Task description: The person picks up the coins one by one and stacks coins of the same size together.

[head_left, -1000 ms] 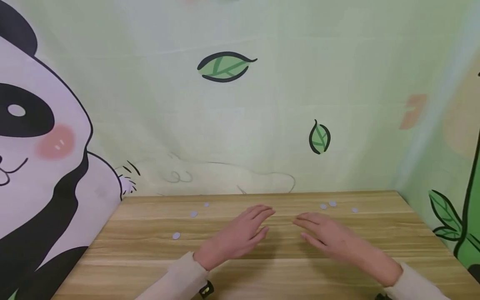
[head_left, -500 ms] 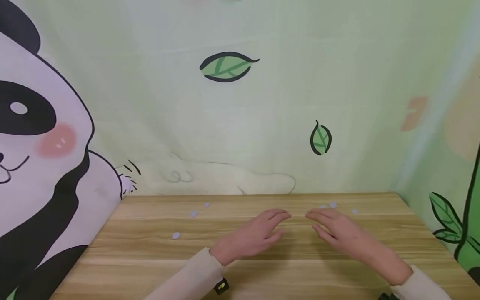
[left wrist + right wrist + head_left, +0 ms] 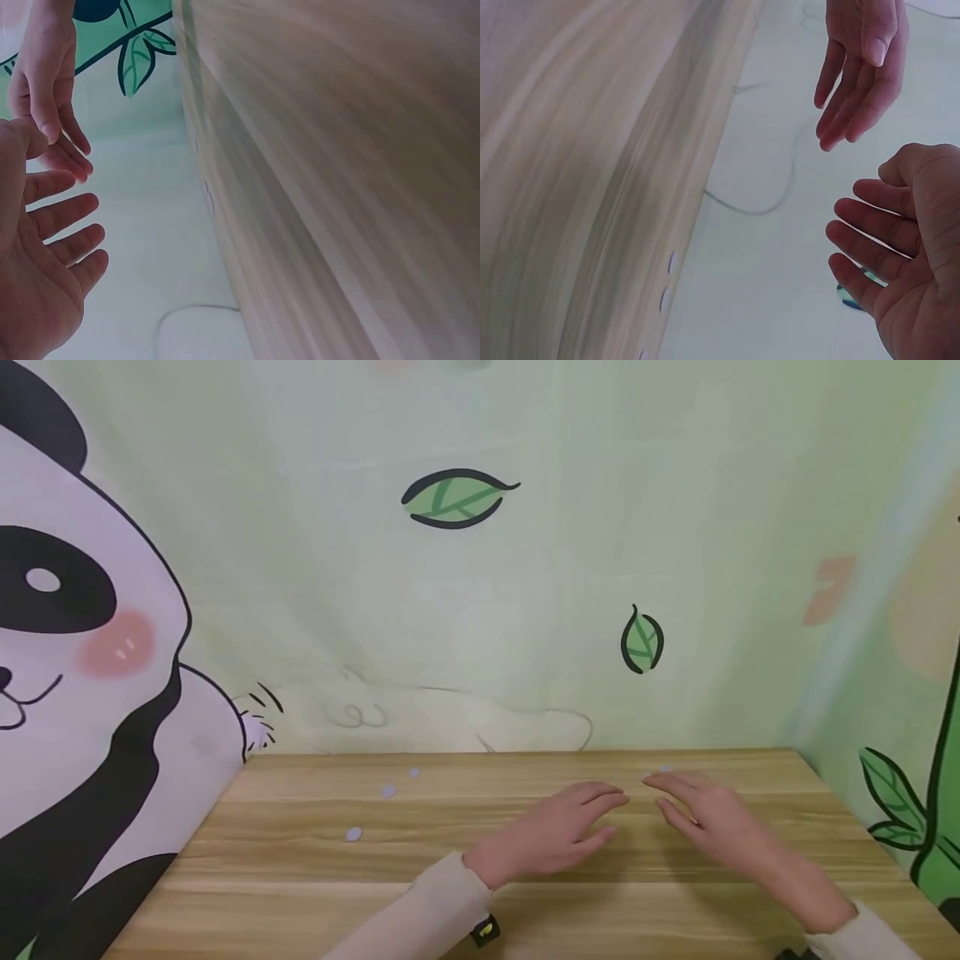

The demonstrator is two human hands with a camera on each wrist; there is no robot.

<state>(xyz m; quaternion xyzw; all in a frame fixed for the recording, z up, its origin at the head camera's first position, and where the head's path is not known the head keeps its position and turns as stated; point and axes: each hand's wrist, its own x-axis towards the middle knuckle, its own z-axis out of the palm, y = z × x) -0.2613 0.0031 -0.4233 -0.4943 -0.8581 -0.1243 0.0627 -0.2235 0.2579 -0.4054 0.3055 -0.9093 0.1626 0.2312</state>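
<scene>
I found both of my hands raised over the wooden tabletop (image 3: 262, 877), palms facing each other and fingertips pointing inward, with a gap between them. My left hand (image 3: 551, 832) was just right of the tabletop's middle; its fingers were released, slightly bent and spread, with nothing in their hold. My right hand (image 3: 723, 822) was over the tabletop's right half, its fingers likewise released and gently curved, grasping nothing. Neither hand touched the wood, and shadows lay on the tabletop below them. Nearest my right hand, a pale disc (image 3: 666, 768) lay at the tabletop's far edge, partly concealed by that hand in the head view; the right wrist view recorded three such discs (image 3: 663, 300) along that edge. Three further small discs (image 3: 388, 791) lay on the tabletop's left half, well apart from my left hand. Cream sleeves (image 3: 427, 902) covered my forearms, and a dark device (image 3: 486, 931) was noted under my left wrist. Behind the tabletop hung a pale green cloth (image 3: 525, 610), printed with leaves (image 3: 457, 497); a printed panda (image 3: 150, 585) stood beyond the tabletop's left side.
</scene>
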